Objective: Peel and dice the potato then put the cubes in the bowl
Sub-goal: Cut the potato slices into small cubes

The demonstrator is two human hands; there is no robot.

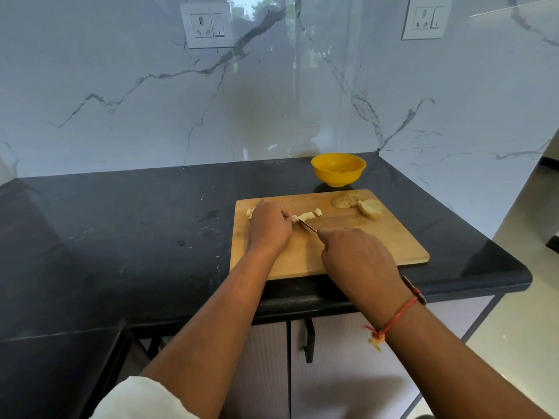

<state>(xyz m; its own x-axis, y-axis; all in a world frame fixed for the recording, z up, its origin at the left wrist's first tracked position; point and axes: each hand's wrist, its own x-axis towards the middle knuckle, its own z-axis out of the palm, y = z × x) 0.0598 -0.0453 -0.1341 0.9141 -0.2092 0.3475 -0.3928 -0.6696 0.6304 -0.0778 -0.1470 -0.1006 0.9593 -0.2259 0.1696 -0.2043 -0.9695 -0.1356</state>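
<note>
Black countertop point(121, 237), with a wooden cutting board point(378, 240) at its near right edge. Over the board I see the right hand point(360, 255) curled round a knife point(308, 226). The handle is hidden in the fist, and the thin blade points away and left, its tip meeting the potato strip point(305, 217). The left hand point(269, 228) lies palm down left of the blade, fingertips bent onto the strip's left end and pinning it to the board. A yellow bowl point(338, 176) stands on the counter just beyond the board's far edge, apart from both hands. Two larger potato pieces point(370, 208) rest at the board's far right corner. One cut cube point(317, 211) lies just right of the strip. Another bit point(249, 213) shows at the left hand's outer side.
</note>
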